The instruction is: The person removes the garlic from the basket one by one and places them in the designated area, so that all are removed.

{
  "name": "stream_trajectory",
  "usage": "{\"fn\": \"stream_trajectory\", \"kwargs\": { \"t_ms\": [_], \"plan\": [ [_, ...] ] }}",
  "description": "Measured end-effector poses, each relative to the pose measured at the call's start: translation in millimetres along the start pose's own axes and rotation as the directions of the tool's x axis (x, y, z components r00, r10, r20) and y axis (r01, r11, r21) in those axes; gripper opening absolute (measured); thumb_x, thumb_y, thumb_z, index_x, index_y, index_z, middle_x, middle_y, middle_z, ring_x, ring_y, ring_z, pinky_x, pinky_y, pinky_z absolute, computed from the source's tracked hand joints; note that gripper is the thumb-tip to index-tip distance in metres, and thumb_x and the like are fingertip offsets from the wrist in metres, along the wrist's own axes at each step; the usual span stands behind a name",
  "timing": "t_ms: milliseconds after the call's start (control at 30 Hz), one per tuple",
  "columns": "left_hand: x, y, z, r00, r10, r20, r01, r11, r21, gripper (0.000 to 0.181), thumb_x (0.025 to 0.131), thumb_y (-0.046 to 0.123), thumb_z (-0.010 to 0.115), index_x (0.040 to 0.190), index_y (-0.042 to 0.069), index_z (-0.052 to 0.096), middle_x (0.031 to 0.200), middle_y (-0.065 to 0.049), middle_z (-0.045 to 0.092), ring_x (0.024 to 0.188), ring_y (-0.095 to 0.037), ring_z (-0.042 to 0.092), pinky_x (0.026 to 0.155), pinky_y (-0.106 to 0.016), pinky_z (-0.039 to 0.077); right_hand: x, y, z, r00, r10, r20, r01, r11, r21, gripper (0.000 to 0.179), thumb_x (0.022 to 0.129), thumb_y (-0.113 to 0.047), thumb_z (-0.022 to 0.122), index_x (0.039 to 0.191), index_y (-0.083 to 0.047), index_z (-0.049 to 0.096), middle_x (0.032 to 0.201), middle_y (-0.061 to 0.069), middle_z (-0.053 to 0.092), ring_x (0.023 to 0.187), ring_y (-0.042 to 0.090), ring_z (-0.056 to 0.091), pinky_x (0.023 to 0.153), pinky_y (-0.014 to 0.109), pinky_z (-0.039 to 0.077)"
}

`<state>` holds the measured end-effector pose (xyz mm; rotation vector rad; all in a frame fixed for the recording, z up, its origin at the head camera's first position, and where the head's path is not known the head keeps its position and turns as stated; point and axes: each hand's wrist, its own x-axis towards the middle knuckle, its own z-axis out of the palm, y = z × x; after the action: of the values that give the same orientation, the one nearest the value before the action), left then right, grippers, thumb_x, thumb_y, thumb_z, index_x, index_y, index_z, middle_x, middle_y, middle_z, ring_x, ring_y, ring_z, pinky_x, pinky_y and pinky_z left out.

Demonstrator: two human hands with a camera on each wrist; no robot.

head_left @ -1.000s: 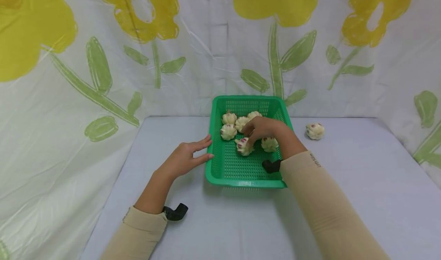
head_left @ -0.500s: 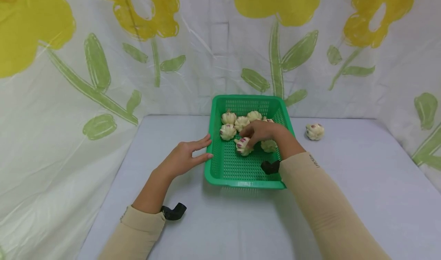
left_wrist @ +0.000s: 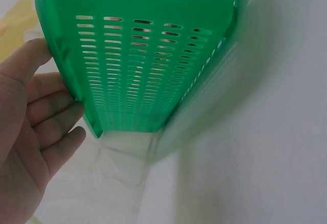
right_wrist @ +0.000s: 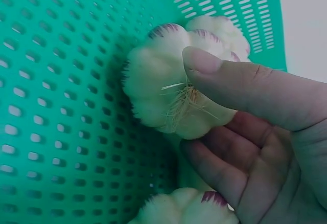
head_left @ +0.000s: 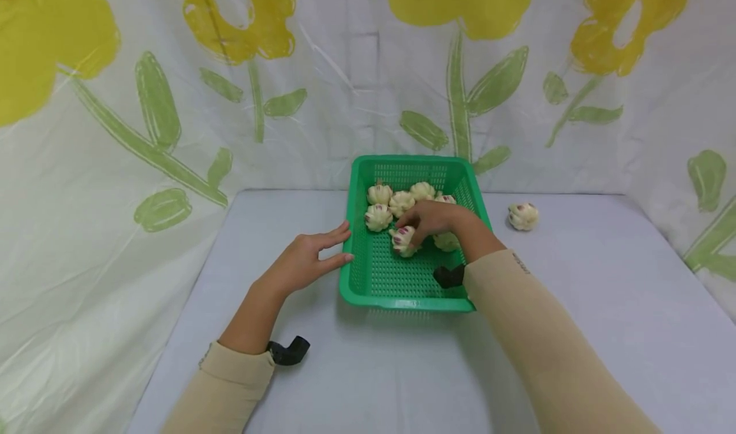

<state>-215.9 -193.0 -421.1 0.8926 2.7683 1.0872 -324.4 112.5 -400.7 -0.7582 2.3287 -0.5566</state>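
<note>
In the head view, my right hand (head_left: 436, 220) is inside the green plastic basket (head_left: 408, 303). It grips a garlic bulb (head_left: 402, 242) with purple streaks. From the right wrist, the thumb lies across this garlic bulb (right_wrist: 153, 81) by its dry roots, with the fingers underneath. My left hand (head_left: 307, 263) is at the basket's left side, fingers extended and fingertips touching the rim. The left wrist view has that hand (left_wrist: 36, 111) beside the rim, its fingers loosely bent and not wrapped round it.
Several other garlic bulbs (head_left: 378, 217) sit towards the back of the basket, and one bulb (head_left: 445, 241) is partly hidden by my right forearm. A single bulb (head_left: 523, 217) lies on the white table (head_left: 575, 306) to the right. A flower-patterned cloth (head_left: 322, 127) hangs behind.
My right hand has shifted slightly within the basket around the garlic bulb, and a bulb behind it has come into view. The left hand keeps its place at the rim.
</note>
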Motion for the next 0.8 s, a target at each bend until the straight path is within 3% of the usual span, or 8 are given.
{"fn": "stream_trajectory", "kwargs": {
  "t_ms": [800],
  "plan": [
    [1.1, -2.3, 0.5, 0.999, -0.029, 0.014, 0.03, 1.0, -0.005, 0.057, 0.094, 0.039, 0.065, 0.143, 0.013, 0.052, 0.153, 0.004, 0.041, 0.136, -0.02, 0.047, 0.108, -0.042, 0.044, 5.0, -2.1, 3.0, 0.999, 0.04, 0.01, -0.039, 0.998, -0.052, 0.059, 0.083, -0.022, 0.079, 0.138, -0.012, 0.059, 0.141, 0.009, 0.057, 0.128, 0.029, 0.053, 0.101, 0.043, 0.049]
  ]
}}
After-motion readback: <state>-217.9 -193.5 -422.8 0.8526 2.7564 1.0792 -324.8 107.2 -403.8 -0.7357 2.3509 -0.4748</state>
